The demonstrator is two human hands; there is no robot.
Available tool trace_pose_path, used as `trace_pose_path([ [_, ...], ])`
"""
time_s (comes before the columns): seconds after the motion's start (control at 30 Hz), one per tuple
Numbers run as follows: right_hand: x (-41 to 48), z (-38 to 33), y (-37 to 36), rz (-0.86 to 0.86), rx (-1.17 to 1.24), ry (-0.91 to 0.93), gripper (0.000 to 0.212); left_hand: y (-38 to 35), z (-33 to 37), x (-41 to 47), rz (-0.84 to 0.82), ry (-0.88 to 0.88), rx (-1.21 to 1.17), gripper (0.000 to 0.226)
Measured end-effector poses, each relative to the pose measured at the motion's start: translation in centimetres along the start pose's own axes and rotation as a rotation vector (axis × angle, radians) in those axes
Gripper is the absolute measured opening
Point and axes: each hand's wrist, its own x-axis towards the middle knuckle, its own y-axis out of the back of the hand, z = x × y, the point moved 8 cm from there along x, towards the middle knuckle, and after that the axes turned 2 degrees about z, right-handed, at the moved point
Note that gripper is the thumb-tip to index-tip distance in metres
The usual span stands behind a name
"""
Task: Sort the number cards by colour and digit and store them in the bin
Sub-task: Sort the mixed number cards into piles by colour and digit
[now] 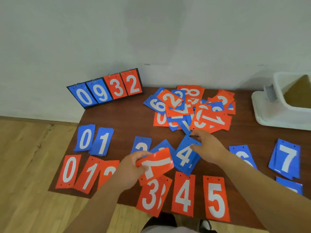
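Since the mixed heap of red and blue number cards (193,108) at the back of the dark brown wooden table (121,118) is not yet used up, we judge the sorting step to be in hand, with binning yet to come. Our left hand (133,167) grips a glossy red card with a white 7 (156,163) by its left end, thumb on top, and the card hangs tilted above the red 3 stack (151,197). Our right hand (207,145) pinches the upper corner of a blue card with a white 4 (185,155), which seems to lie on others of its kind just below the heap.

The front red row ends at the red 5 card (216,199). The 7 probably belongs to the right of it, with a gap left for 6, a spot our right arm now covers. The white plastic bin (276,115) stands at the right rear, well apart from both hands.
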Motion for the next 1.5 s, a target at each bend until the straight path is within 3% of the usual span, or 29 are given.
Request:
trace_pose_path([
  [0.1, -3.5, -2.4, -1.6, -0.096, 0.058, 0.089, 0.022, -2.4, 2.5, 1.7, -0.159, -0.075, 0.076, 0.045],
  [0.2, -6.2, -1.5, -1.7, -0.083, 0.081, 0.057, 0.018, -5.7, 5.4, 3.0, -0.281, -0.179, 0.107, 0.045],
  [0.5, -15.1, 11.1, 2.1, 0.296, 0.316, -0.344, 0.031, -16.1, 10.2, 5.1, -0.28, -0.277, 0.088, 0.051],
  [0.67, -18.1, 16.1, 2.7, 0.335, 0.419, -0.433, 0.03, -21.5, 12.7, 3.9, -0.271, -0.285, 0.132, 0.043],
  [0.8, -19.8, 19.9, 4.9, 0.366, 0.424, -0.482, 0.013, -25.0, 14.1, 2.3, -0.221, -0.24, 0.133, 0.038],
  [0.83, -20.4, 21.5, 5.8, 0.41, 0.359, -0.526, 0.017, -25.7, 14.2, 2.0, -0.198, -0.23, 0.136, 0.036],
  [0.9, -21.6, 25.4, 7.4, 0.477, 0.176, -0.634, 0.044, -26.9, 13.9, 1.4, -0.149, -0.212, 0.144, 0.033],
  [1.0, -22.4, 30.5, 7.2, 0.37, 0.02, -0.787, 0.079, -28.7, 12.9, 0.6, -0.096, -0.142, 0.144, 0.032],
  [1.23, -22.3, 34.8, 6.8, 0.353, 0.319, -0.745, 0.083, -32.1, 12.0, -1.3, -0.005, -0.079, 0.106, 0.029],
  [1.5, -24.6, 37.4, 10.3, 0.437, 0.525, -0.687, 0.048, -36.0, 13.9, 0.1, -0.031, -0.109, 0.068, 0.034],
])
